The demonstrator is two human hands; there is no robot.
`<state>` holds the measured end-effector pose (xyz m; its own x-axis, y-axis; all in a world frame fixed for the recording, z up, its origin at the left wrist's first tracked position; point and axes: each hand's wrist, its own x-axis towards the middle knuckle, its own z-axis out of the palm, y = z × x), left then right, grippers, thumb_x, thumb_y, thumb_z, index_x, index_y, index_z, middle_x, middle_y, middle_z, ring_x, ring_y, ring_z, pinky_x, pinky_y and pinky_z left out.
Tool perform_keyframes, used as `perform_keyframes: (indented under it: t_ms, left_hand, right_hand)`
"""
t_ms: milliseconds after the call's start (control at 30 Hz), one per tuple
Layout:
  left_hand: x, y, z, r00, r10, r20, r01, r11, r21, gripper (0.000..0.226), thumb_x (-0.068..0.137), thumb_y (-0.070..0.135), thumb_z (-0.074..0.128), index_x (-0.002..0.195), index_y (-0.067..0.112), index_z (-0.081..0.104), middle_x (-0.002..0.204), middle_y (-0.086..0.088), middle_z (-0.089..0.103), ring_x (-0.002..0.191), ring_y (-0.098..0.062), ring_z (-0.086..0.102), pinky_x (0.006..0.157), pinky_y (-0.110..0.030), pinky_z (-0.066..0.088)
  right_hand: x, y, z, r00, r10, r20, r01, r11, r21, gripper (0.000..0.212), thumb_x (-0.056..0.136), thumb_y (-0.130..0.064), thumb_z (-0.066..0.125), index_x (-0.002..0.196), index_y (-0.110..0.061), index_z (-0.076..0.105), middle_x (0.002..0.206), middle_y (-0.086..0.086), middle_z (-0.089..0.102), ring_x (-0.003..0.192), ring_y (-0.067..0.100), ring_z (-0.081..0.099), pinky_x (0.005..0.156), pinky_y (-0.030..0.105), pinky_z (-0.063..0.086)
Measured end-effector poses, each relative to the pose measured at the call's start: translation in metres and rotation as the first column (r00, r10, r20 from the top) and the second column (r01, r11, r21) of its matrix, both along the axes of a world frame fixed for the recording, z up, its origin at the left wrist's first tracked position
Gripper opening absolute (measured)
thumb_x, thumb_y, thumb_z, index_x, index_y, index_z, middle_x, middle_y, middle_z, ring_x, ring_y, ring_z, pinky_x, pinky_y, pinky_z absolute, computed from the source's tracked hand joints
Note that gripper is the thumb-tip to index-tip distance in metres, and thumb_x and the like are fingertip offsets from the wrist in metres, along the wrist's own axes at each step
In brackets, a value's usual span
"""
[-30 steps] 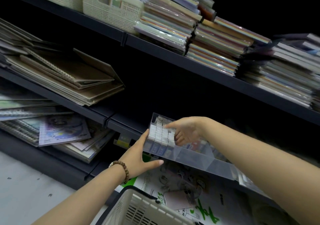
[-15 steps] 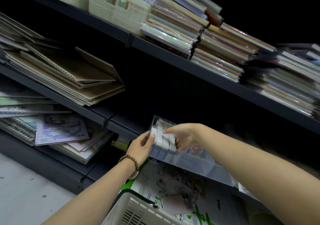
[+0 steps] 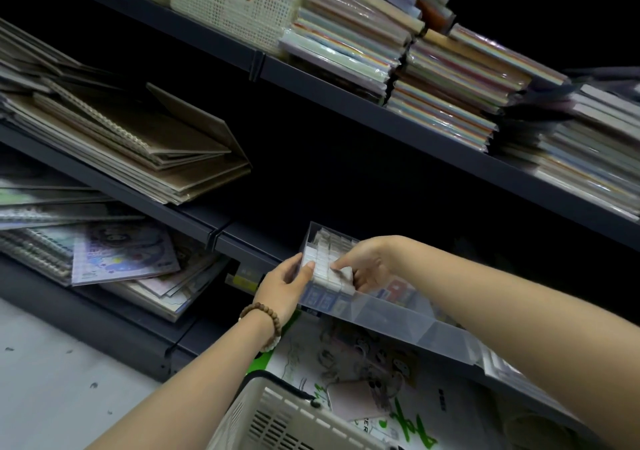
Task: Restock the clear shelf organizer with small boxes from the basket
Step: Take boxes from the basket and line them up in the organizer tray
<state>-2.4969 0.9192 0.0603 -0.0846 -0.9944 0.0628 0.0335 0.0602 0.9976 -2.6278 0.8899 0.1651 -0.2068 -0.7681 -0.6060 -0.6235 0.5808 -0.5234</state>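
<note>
A: Left hand (image 3: 282, 287)?
B: Fingers bent around the left end of the clear organizer (image 3: 398, 316). Thumb on the outer wall, fingertips over the rim against the small boxes (image 3: 323, 259). It grips that corner. Bead bracelet (image 3: 265, 323) on the wrist.
A: Right hand (image 3: 365, 266)?
B: Comes in from above. Fingers curl down around the nearest white boxes of the row, with thumb and fingers pinching them. Probably more than one box, but blur prevents a count.
A: Organizer position?
B: At the front edge of the dark shelf (image 3: 246, 245), long side running off to the right. The boxes stand packed in its left compartment. The next compartment holds coloured items, indistinct.
A: Basket?
B: Pale slotted basket (image 3: 294, 422) at the bottom of the view, between the two forearms, below the organizer and apart from it.
A: Surroundings?
B: Brown notebooks (image 3: 138, 151) stacked to the left. Wrapped paper packs (image 3: 440, 103) on the shelf above.
</note>
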Motion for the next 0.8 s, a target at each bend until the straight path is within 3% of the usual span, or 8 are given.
perform_keyframes:
  t_ms: [167, 333, 467, 567, 667, 800]
  left_hand:
    - [0.001, 0.001, 0.002, 1.000, 0.003, 0.020, -0.003, 1.000, -0.021, 0.050, 0.092, 0.040, 0.049, 0.138, 0.022, 0.041, 0.138, 0.003, 0.048, 0.124, -0.010, 0.045, 0.092, -0.018, 0.034]
    - [0.001, 0.002, 0.004, 0.999, 0.001, 0.044, 0.000, 1.000, -0.028, 0.051, 0.091, 0.042, 0.049, 0.137, 0.022, 0.043, 0.135, 0.003, 0.051, 0.122, -0.009, 0.047, 0.091, -0.018, 0.034]
    - [0.002, 0.003, 0.004, 0.999, 0.004, 0.048, -0.003, 0.999, -0.038, 0.049, 0.092, 0.040, 0.048, 0.137, 0.021, 0.043, 0.135, 0.002, 0.051, 0.122, -0.010, 0.048, 0.092, -0.018, 0.036]
    - [0.002, 0.005, 0.005, 0.998, 0.007, 0.058, -0.004, 0.998, -0.055, 0.045, 0.092, 0.041, 0.047, 0.134, 0.024, 0.046, 0.130, 0.004, 0.054, 0.109, -0.004, 0.050, 0.078, -0.006, 0.039]
    - [0.002, 0.005, 0.006, 0.998, 0.014, 0.056, -0.011, 0.999, -0.051, 0.045, 0.092, 0.041, 0.048, 0.133, 0.024, 0.047, 0.128, 0.005, 0.055, 0.103, 0.000, 0.048, 0.065, -0.003, 0.038]
    - [0.001, 0.002, 0.007, 0.998, 0.013, 0.061, -0.011, 0.999, -0.041, 0.045, 0.092, 0.040, 0.049, 0.133, 0.022, 0.047, 0.130, 0.001, 0.054, 0.109, -0.005, 0.049, 0.081, -0.012, 0.038]
  right_hand:
    - [-0.001, -0.001, -0.001, 0.999, 0.001, -0.032, -0.001, 1.000, 0.003, 0.054, 0.097, -0.020, 0.049, 0.142, 0.002, 0.030, 0.145, 0.021, 0.037, 0.129, 0.030, 0.045, 0.097, 0.036, 0.046]
    - [-0.001, 0.000, 0.005, 0.995, 0.058, -0.079, -0.059, 0.998, -0.006, 0.066, 0.095, -0.025, 0.053, 0.146, 0.000, 0.019, 0.150, 0.024, 0.027, 0.132, 0.034, 0.041, 0.096, 0.035, 0.049]
    - [0.001, 0.003, 0.009, 1.000, 0.013, -0.010, -0.013, 1.000, 0.026, 0.062, 0.096, -0.019, 0.052, 0.146, 0.002, 0.020, 0.147, 0.025, 0.032, 0.129, 0.037, 0.045, 0.095, 0.038, 0.049]
    - [-0.004, 0.003, 0.009, 0.999, 0.014, 0.052, -0.015, 1.000, 0.023, 0.064, 0.097, -0.022, 0.051, 0.147, -0.001, 0.017, 0.151, 0.024, 0.025, 0.133, 0.037, 0.039, 0.093, 0.039, 0.050]
    - [-0.001, 0.001, 0.008, 0.999, 0.029, 0.045, -0.030, 0.999, 0.022, 0.059, 0.097, -0.021, 0.049, 0.146, 0.001, 0.022, 0.146, 0.025, 0.034, 0.126, 0.038, 0.047, 0.092, 0.042, 0.051]
    - [0.007, 0.005, 0.006, 0.997, 0.065, -0.053, -0.066, 0.998, -0.023, 0.060, 0.097, -0.022, 0.050, 0.145, 0.001, 0.023, 0.145, 0.023, 0.036, 0.123, 0.036, 0.050, 0.075, 0.035, 0.052]
